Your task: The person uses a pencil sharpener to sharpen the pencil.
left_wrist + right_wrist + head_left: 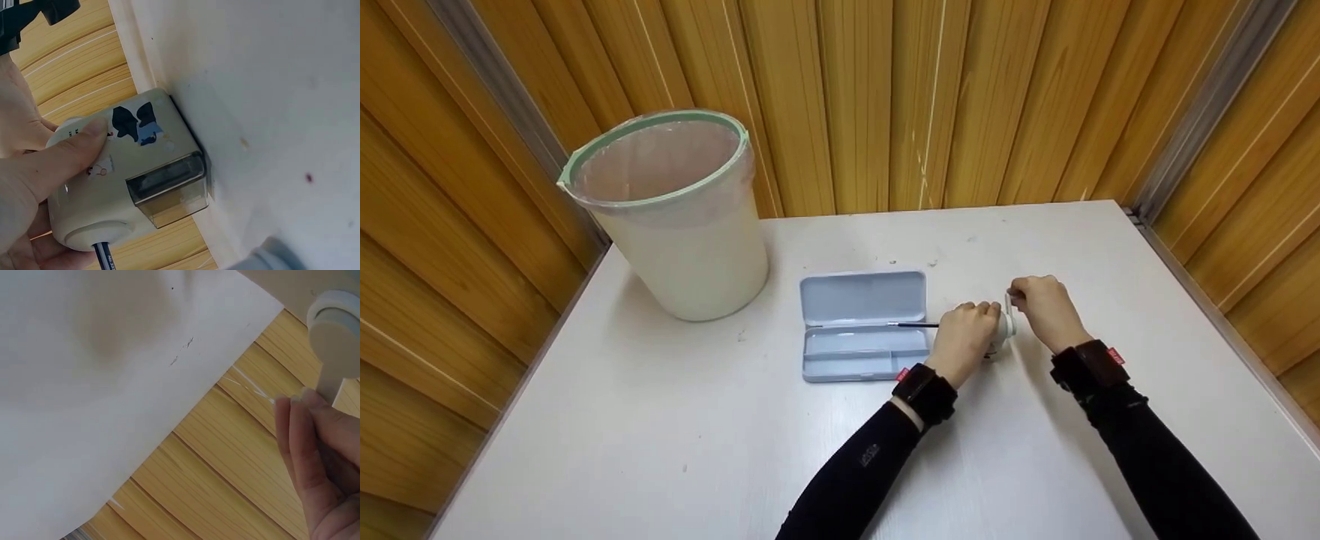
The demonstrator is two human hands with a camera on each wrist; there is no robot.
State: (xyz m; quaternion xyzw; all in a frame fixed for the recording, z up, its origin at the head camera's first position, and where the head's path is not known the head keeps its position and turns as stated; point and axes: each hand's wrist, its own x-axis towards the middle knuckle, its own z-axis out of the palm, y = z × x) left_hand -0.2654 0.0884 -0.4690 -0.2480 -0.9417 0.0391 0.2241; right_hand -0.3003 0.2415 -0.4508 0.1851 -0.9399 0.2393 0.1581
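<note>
My left hand [962,339] holds a cream hand-crank pencil sharpener [107,194] down on the table, thumb lying across its side. The sharpener has dark cartoon stickers and a smoky see-through shavings drawer [177,197]. A dark pencil [916,325] sticks out of its left end, over the case. On the sharpener's right side, my right hand [1048,311] pinches the end of the crank handle [330,382] between thumb and fingers. A light blue pencil case [862,296] lies open, lid back, just left of my left hand.
A cream bin [697,255] with a green rim and a plastic liner stands at the table's back left. Small crumbs [932,263] are scattered on the white table [660,435]. Yellow wood-patterned walls [855,105] enclose the back and sides.
</note>
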